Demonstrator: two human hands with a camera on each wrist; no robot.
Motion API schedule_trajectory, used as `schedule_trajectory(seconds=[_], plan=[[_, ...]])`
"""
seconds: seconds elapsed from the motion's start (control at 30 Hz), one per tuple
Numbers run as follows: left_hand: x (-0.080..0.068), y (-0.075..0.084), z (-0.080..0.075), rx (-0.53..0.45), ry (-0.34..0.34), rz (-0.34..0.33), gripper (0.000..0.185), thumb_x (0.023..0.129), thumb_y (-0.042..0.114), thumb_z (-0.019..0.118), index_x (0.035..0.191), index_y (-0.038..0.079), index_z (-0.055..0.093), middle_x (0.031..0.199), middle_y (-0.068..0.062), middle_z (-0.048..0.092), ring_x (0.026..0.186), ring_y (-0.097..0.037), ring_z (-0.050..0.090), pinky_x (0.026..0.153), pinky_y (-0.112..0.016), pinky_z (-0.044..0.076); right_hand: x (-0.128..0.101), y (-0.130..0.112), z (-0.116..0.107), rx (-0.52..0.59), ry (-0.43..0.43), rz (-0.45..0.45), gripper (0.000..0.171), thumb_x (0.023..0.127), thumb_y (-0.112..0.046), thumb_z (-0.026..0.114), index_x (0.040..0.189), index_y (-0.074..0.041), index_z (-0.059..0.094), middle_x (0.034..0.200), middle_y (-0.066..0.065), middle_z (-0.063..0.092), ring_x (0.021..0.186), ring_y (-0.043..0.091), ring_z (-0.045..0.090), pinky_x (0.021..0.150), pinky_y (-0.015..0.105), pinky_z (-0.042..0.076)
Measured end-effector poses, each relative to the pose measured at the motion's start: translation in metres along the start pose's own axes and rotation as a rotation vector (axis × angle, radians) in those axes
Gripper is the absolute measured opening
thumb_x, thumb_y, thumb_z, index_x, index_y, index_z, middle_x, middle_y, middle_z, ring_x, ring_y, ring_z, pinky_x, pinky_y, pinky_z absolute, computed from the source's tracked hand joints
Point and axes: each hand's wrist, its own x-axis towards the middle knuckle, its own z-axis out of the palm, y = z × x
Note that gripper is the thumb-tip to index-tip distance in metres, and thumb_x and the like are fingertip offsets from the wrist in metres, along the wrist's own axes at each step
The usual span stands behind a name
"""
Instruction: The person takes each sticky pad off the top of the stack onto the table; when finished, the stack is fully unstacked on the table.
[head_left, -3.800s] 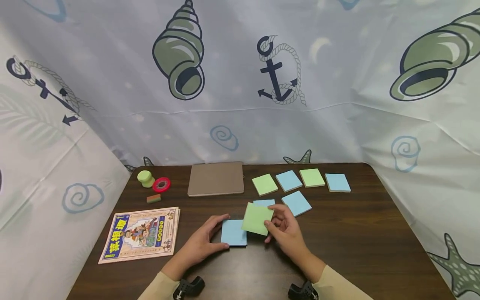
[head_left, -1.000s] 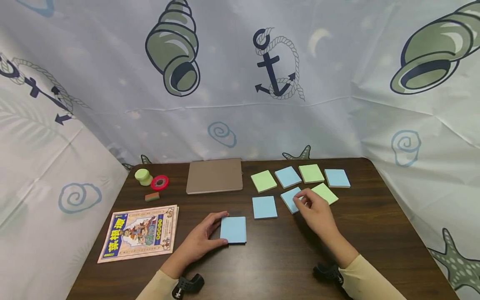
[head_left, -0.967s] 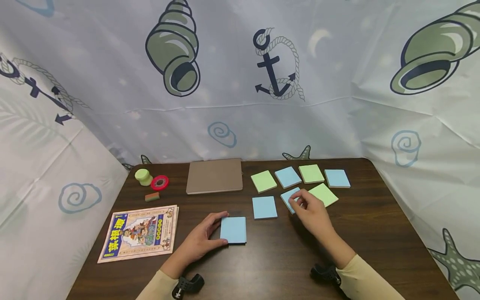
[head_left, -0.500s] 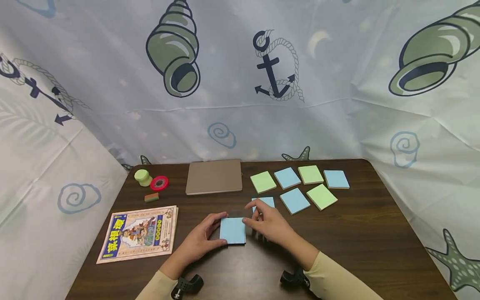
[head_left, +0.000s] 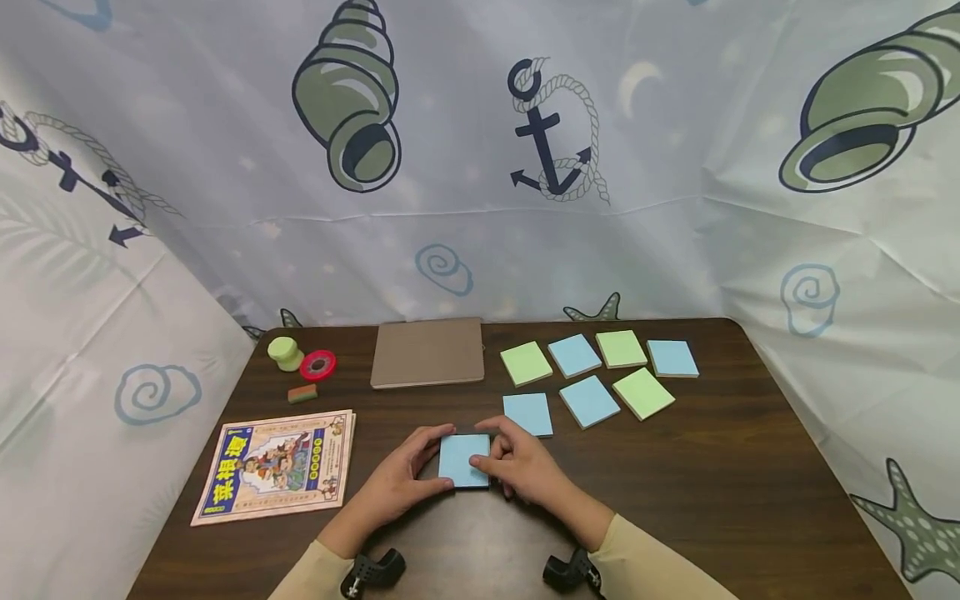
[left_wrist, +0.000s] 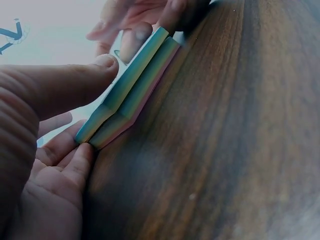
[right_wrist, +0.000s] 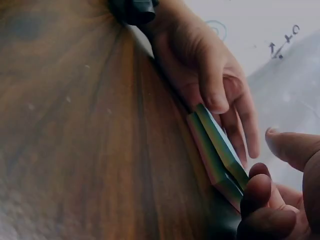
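My left hand holds the left side of a small stack of sticky note pads, its thumb at the near corner and fingers at the far one. A light blue sticky note pad lies on top of the stack. Two layers show from the side in the wrist views, the upper pad slightly offset from the lower. At the stack's right edge is my right hand. In the right wrist view its thumb is raised off the pad, while bent fingers meet the stack's end.
Several blue and green pads lie to the right and back right. Behind the stack lies a brown notebook. At left are a booklet, an orange-green block, a red ring and a green spool-shaped object.
The green pad earlier in my right hand now lies at the right. My right hand has since come left from above a blue pad to the stack. My left hand has stayed in place.
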Motion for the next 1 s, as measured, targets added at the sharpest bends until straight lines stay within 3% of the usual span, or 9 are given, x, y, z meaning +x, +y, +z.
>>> schedule_trajectory(seconds=[0.23, 0.4, 0.5, 0.7, 1.0], plan=[[0.0019, 0.0016, 0.0006, 0.015, 0.012, -0.018, 0.082, 0.093, 0.014, 0.088, 0.163, 0.007, 0.046, 0.162, -0.018, 0.047, 0.159, -0.028, 0.042, 0.126, -0.019, 0.036, 0.0, 0.0007, -0.0028, -0.127, -0.032, 0.009, 0.069, 0.094, -0.035, 0.089, 0.152, -0.019, 0.056, 0.079, -0.001, 0.066, 0.045, 0.012, 0.055, 0.035, 0.033, 0.05], [0.0022, 0.0007, 0.0005, 0.003, 0.001, 0.004, 0.082, 0.094, 0.012, 0.087, 0.163, 0.005, 0.044, 0.162, -0.02, 0.046, 0.159, -0.037, 0.041, 0.127, -0.023, 0.037, 0.0007, -0.0005, -0.003, -0.143, -0.051, 0.005, 0.076, 0.088, -0.031, 0.094, 0.153, -0.019, 0.055, 0.079, 0.0, 0.068, 0.045, 0.013, 0.055, 0.036, 0.037, 0.051], [0.0011, -0.0005, 0.0003, -0.017, -0.006, 0.011, 0.082, 0.094, 0.011, 0.086, 0.163, 0.004, 0.043, 0.162, -0.02, 0.045, 0.159, -0.037, 0.041, 0.127, -0.024, 0.037, 0.0005, -0.0009, -0.0024, -0.154, -0.067, 0.003, 0.08, 0.086, -0.029, 0.096, 0.154, -0.017, 0.055, 0.079, 0.0, 0.067, 0.044, 0.012, 0.054, 0.036, 0.037, 0.051], [0.0017, 0.0004, 0.0, -0.024, -0.007, 0.009, 0.083, 0.094, 0.012, 0.087, 0.164, 0.003, 0.043, 0.163, -0.019, 0.045, 0.159, -0.033, 0.042, 0.127, -0.024, 0.037, 0.0001, -0.002, -0.0021, -0.185, -0.065, -0.003, 0.078, 0.086, -0.029, 0.096, 0.152, -0.018, 0.056, 0.078, -0.001, 0.066, 0.044, 0.011, 0.053, 0.035, 0.037, 0.051], [0.0005, 0.0033, 0.0002, -0.042, -0.002, -0.021, 0.088, 0.095, 0.01, 0.085, 0.166, 0.001, 0.035, 0.171, -0.023, 0.04, 0.162, -0.04, 0.036, 0.127, -0.03, 0.038, 0.0, 0.0, -0.0024, -0.157, -0.063, -0.017, 0.075, 0.085, -0.027, 0.096, 0.148, -0.021, 0.055, 0.079, 0.002, 0.065, 0.044, 0.012, 0.053, 0.035, 0.035, 0.05]])
